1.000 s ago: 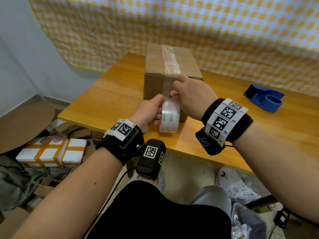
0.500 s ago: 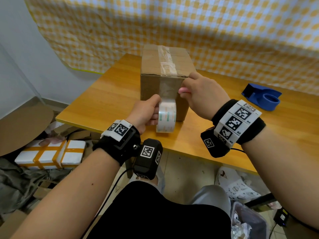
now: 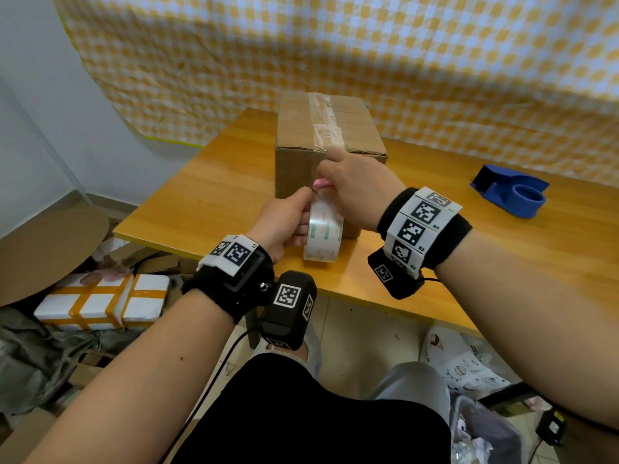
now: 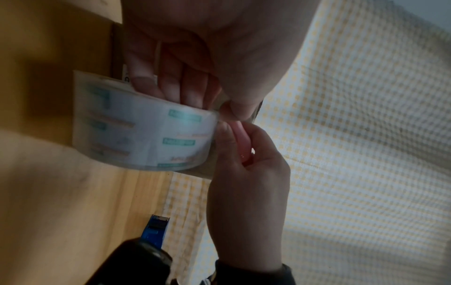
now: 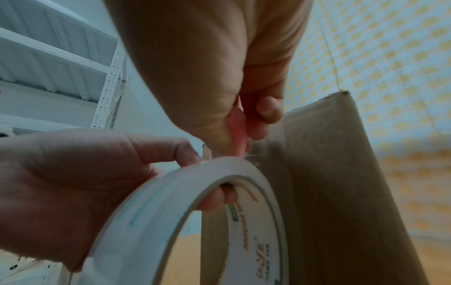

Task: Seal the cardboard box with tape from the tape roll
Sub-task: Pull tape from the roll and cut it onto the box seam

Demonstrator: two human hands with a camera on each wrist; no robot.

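Note:
The cardboard box [image 3: 298,169] stands on the wooden table [image 3: 201,195], with clear tape [image 3: 323,122] running along its top seam. My left hand [image 3: 301,212] grips the clear tape roll [image 3: 323,236] just in front of the box's near face, thumb on the rim and fingers in the core. The roll [image 5: 171,212] stands on edge. My right hand [image 3: 326,180] pinches a small pink cutter [image 3: 321,184] against the tape between the roll and the box. The cutter [image 5: 238,131] touches the roll's top edge beside the box [image 5: 329,192].
A blue tape dispenser [image 3: 512,192] sits on the table at the right. A yellow checked cloth [image 3: 402,61] hangs behind the table. On the floor at the left lie a white foam box with orange tape [image 3: 100,299] and cardboard scraps.
My right hand with the pink cutter went right along the box's front, then came back left to the tape above the roll. The left hand kept its grip on the roll.

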